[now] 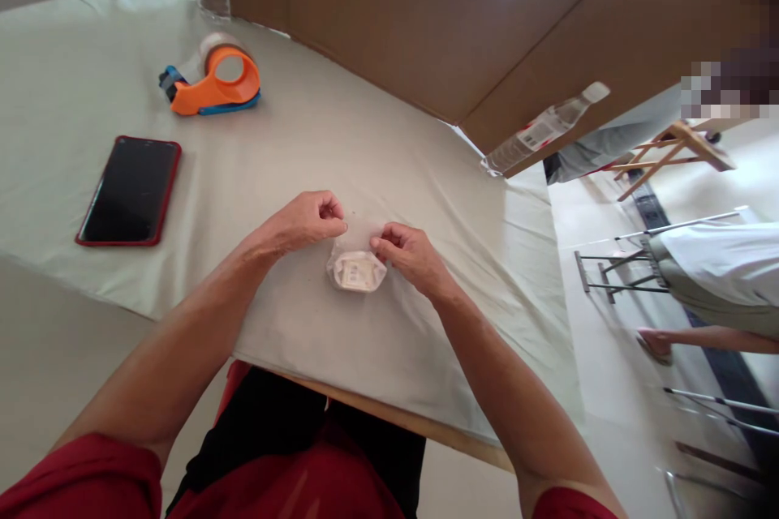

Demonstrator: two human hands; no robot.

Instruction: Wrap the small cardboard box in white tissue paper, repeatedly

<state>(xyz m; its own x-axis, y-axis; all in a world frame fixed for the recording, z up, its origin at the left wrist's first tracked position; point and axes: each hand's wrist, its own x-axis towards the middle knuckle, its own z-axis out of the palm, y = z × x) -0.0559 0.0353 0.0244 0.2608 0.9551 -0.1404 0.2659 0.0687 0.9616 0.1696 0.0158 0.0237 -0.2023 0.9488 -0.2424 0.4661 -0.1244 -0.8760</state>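
A small whitish item in a clear plastic bag (pixel 358 272) lies on the cloth-covered table. The bag's thin, see-through upper part stretches between my two hands. My left hand (pixel 307 220) is closed, with thumb and forefinger pinching the bag's far left edge. On the other side, my right hand (pixel 411 254) pinches the bag's right edge close to the item. Print or a mark shows on the item's pale face, too small to read.
An orange tape dispenser (pixel 222 85) and a phone with a red case (pixel 131 190) lie to the left. Tall cardboard (pixel 377 8) stands along the back, with plastic bottles (pixel 544 130) against it. Stools (pixel 621 276) and another person (pixel 724 268) are at the right.
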